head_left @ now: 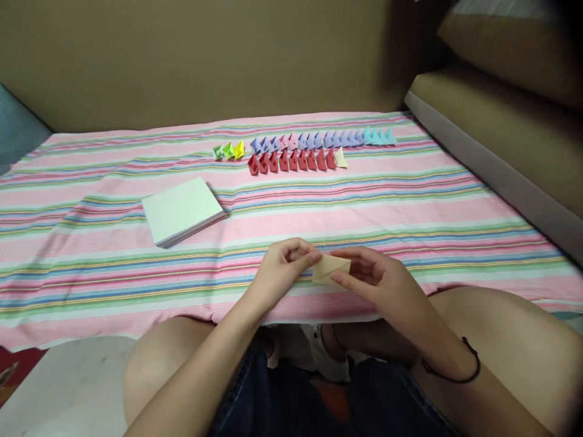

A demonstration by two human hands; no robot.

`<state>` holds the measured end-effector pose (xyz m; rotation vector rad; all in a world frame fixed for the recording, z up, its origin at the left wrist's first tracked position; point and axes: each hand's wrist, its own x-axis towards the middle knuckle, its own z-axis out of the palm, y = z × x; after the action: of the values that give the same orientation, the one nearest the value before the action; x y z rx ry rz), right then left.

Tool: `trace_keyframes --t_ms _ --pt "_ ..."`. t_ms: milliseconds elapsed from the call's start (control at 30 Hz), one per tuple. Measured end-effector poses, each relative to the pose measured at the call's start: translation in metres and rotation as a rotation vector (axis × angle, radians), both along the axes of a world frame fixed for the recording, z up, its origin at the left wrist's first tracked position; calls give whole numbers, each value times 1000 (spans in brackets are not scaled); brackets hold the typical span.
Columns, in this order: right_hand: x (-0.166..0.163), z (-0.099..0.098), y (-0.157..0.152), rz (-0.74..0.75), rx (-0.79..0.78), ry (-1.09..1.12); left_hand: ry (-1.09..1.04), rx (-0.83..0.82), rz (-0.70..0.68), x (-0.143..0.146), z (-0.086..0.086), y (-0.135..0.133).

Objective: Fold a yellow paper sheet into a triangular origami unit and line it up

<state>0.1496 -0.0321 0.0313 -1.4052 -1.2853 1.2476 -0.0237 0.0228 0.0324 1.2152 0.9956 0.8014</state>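
Both my hands hold a small folded cream paper piece (331, 269) just above the near edge of the striped cloth (410, 206). My left hand (285, 264) pinches its left end with fingers curled. My right hand (376, 276) grips its right side between thumb and fingers; a black band circles that wrist. A stack of square white paper sheets (182, 210) lies to the left, a little farther off.
Two rows of small folded paper boats stand at the back: green, yellow, purple and blue ones (310, 141), with red ones and one cream one (295, 161) in front. Brown cushions (501, 127) rise at the right. My bare knees sit below the cloth's edge.
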Motion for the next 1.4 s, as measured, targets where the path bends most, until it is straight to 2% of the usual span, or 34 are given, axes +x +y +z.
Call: trace_keyframes --t_ms 67,133,267,333,433,500,600,733,833,900,1033,1100,1233,1400 --pt "-2 -2 0 -8 28 40 -85 -68 38 1 -1 -1" --pt "-4 -2 -2 -40 123 -33 -167 -128 49 2 -2 -2" --pt "-6 1 -5 -70 508 -445 -312 -201 60 4 -4 -3" --pt "-5 0 -5 -38 665 -629 -306 -216 48 3 -5 -2" --pt "-4 -5 -4 70 753 -797 -128 -168 15 -1 -9 3" --pt "-3 -9 -4 185 731 -849 86 -61 -22 -4 -14 6" --pt "-2 -16 -5 312 607 -869 345 155 -86 -3 -21 7" --pt "1 -19 -6 317 407 -809 503 402 -83 4 -29 5" --pt "3 -19 -4 325 333 -778 583 532 -42 8 -30 4" --pt "4 -18 -3 309 321 -762 618 587 -73 6 -27 5" --pt "5 -18 -2 269 301 -699 611 593 -343 -5 -13 4" --pt "5 -18 -2 264 286 -685 612 595 -407 -9 -9 2" --pt "7 -20 -1 249 306 -662 701 688 -393 -9 -12 -10" --pt "9 -24 0 248 339 -669 796 751 -278 -4 -23 -25"
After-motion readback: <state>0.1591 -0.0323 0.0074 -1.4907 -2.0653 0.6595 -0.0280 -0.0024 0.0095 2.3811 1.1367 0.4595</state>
